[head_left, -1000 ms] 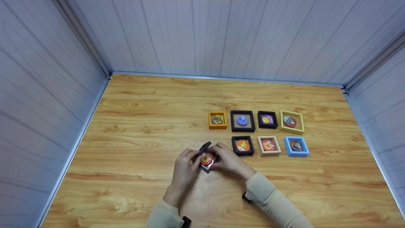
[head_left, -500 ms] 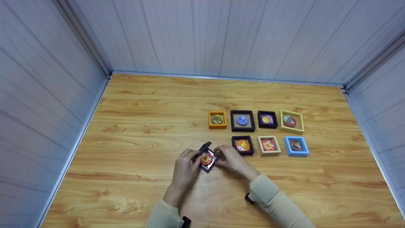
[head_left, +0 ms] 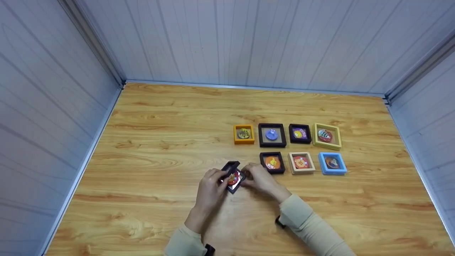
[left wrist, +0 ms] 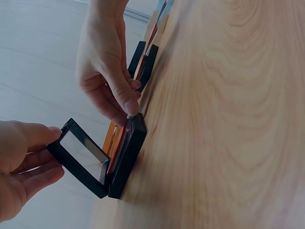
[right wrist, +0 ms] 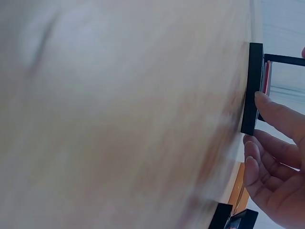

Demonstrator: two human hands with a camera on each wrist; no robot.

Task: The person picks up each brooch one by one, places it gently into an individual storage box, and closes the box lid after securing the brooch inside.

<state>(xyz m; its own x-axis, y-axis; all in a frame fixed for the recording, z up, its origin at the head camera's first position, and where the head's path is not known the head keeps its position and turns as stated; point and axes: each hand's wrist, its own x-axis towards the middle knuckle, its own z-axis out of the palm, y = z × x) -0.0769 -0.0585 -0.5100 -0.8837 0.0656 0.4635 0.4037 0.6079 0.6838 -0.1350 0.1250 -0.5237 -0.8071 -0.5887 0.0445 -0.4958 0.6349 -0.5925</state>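
A small black display case [head_left: 233, 191] stands unfolded on the table, its lid [left wrist: 77, 168] tilted up on one edge. Inside lies a round red badge [head_left: 233, 179], partly covered by the lid and fingers in the head view. My left hand [head_left: 210, 188] holds the raised lid between thumb and fingers. At the opposite side, my right hand [head_left: 261, 179] pinches the edge of the case's base [left wrist: 127, 162] with thumb and index finger. The right wrist view shows that thumb [right wrist: 274, 112] against the black base, with the other fingers curled below it.
Behind and right of my hands stand two rows of framed badges: an orange case [head_left: 244, 134], black cases [head_left: 272, 145], a yellow case [head_left: 327, 146], a beige case [head_left: 301, 172] and a blue case [head_left: 333, 172]. White panels [head_left: 227, 42] wall the wooden table [head_left: 160, 142].
My right hand has drawn back slightly to the right, off the badge to the case's edge. Just now the left hand has tilted the lid lower over the badge.
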